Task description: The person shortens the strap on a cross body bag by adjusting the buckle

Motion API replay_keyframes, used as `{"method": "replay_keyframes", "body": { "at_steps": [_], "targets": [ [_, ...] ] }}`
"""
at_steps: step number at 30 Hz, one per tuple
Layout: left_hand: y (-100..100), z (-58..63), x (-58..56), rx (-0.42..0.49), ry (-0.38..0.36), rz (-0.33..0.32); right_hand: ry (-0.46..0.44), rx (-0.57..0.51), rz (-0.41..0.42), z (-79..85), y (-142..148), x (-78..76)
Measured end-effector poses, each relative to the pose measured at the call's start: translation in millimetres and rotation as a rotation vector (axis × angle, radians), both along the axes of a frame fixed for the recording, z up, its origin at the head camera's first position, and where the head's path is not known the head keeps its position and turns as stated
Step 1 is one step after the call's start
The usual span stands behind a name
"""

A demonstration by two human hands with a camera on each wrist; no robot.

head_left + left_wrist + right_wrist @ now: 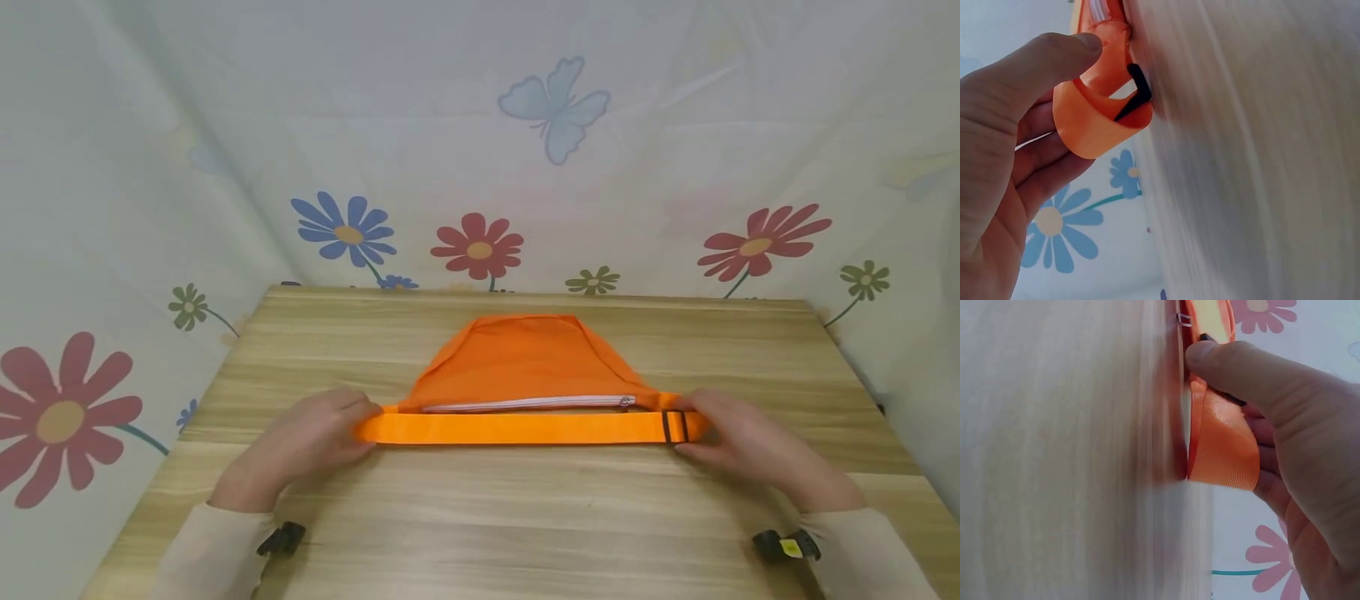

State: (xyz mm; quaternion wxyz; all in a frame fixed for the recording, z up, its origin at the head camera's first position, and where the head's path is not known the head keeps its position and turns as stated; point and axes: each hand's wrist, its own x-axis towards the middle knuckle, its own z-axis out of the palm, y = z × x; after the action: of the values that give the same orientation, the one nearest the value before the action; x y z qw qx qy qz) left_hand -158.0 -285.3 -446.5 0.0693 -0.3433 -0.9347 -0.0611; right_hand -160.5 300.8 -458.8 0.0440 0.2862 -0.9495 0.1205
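Note:
An orange waist bag (525,358) lies on the wooden table, its white zipper (525,403) along the near edge. Its orange strap (517,428) stretches straight in front of the bag between both hands. My left hand (318,433) holds the strap's left bend, thumb on one side and fingers behind. In the left wrist view a black plastic piece (1140,94) shows inside that strap loop (1094,131). At the other end my right hand (757,446) pinches the strap's right bend (1225,447), beside a black slider buckle (666,427).
The wooden table (525,525) reaches back to a white curtain (420,108) printed with flowers and a butterfly. Curtain also hangs on the left and right sides. Small black devices (281,539) sit at both wrists.

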Motion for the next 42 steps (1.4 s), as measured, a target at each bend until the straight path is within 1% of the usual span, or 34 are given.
{"method": "replay_keyframes", "body": {
  "at_steps": [3,6,13,17,21,27,35,42],
  "targets": [
    [-3.6,-1.7,-2.0,-0.002,0.024,0.008,0.025,-0.006,0.015,0.7,-1.9,-0.8],
    [-6.4,-4.2,-4.0,0.002,0.040,0.002,0.048,0.005,0.022,0.1,-2.4,-1.6],
    [-7.6,-9.2,-3.6,0.017,0.057,-0.032,0.124,0.032,0.046,-4.6,-2.4,-1.3],
    [-7.3,-11.7,-2.8,0.019,0.060,-0.058,0.126,0.032,0.045,-5.5,-2.7,-0.3],
    [-7.1,-13.9,-2.7,0.012,0.067,-0.082,0.125,0.015,0.051,-8.8,-1.1,0.4],
    [-6.8,-15.8,-3.2,0.019,0.098,-0.109,0.186,-0.028,0.095,-18.2,4.2,0.4],
    [-2.5,-11.9,-3.1,-0.007,0.055,-0.103,0.207,-0.021,0.096,-20.5,5.6,-0.1],
    [0.0,-6.2,-1.5,-0.015,0.003,-0.076,0.224,-0.024,0.108,-20.3,5.4,0.7]
  ]
}}
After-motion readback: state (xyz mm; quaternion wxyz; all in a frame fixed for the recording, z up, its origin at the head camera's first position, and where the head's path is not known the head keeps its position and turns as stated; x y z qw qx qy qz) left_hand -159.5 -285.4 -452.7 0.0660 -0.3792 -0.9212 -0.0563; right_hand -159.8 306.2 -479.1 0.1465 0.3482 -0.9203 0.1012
